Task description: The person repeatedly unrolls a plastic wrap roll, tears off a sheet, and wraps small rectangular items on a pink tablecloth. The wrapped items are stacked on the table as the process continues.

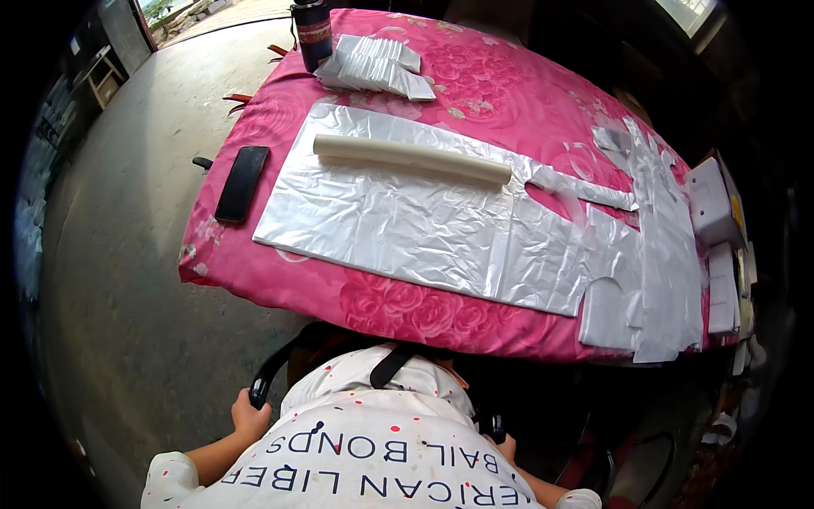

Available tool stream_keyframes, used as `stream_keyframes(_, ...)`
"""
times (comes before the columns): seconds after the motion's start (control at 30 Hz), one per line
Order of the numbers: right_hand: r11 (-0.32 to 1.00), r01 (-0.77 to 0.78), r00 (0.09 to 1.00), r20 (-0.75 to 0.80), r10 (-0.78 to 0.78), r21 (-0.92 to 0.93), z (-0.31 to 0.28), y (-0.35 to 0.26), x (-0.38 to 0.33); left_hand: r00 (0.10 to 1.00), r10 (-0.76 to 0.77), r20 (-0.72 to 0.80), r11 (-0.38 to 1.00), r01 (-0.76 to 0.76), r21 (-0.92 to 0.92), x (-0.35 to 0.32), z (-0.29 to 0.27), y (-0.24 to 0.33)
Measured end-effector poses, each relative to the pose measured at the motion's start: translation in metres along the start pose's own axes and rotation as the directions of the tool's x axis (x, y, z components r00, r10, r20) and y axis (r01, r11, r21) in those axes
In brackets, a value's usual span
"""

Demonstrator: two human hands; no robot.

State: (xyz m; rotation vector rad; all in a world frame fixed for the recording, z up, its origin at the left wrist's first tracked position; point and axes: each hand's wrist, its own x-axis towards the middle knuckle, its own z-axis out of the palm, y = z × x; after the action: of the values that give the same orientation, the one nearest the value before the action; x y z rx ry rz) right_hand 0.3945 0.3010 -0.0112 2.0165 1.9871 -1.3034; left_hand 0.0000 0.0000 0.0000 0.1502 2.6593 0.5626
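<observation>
My left hand (250, 417) is closed round a black chair armrest (264, 379) at my left side. On the other side my right hand (507, 447) rests at the second armrest (497, 427); its fingers are mostly hidden. Both hands are below the table's near edge, away from what lies on it. A flat stack of silvery-white plastic bags (381, 208) with cut-out handles stretches across the table. Lying over its far part is a pale roller-like tube (411, 159).
A pink flowered cloth (415, 310) covers the table. On it are a black phone (242, 184), a dark bottle (313, 34), folded silvery bags (377, 66) and more loose bags (666, 263). White boxes (716, 202) stand along the right edge.
</observation>
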Motion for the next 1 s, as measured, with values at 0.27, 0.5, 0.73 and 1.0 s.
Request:
stream_keyframes(0.27, 0.997, -0.076, 0.997, 0.025, 0.076, 0.007, -0.003, -0.005, -0.006, 0.995, 0.096, 0.027, 0.995, -0.096, 0.007, 0.004, 0.004, -0.024)
stream_keyframes(0.5, 0.733, 0.302, 0.699, 0.664, 0.264, -0.610, -0.093, -0.079, 0.066, 0.362, -0.232, 0.903, 0.613, -0.666, 0.424, 0.079, -0.062, 0.058)
stream_keyframes(0.73, 0.606, 0.671, 0.499, -0.344, -0.795, -0.427, -0.157, -0.246, 0.173, 0.506, 0.861, -0.049, 0.434, -0.783, -0.447, 0.112, -0.035, 0.268)
stream_keyframes(1.0, 0.591, 0.500, 0.633, -0.199, -0.748, -0.633, -0.199, -0.295, 0.308, 0.365, 0.927, -0.082, 0.374, -0.902, 0.214, 0.205, -0.013, 0.311)
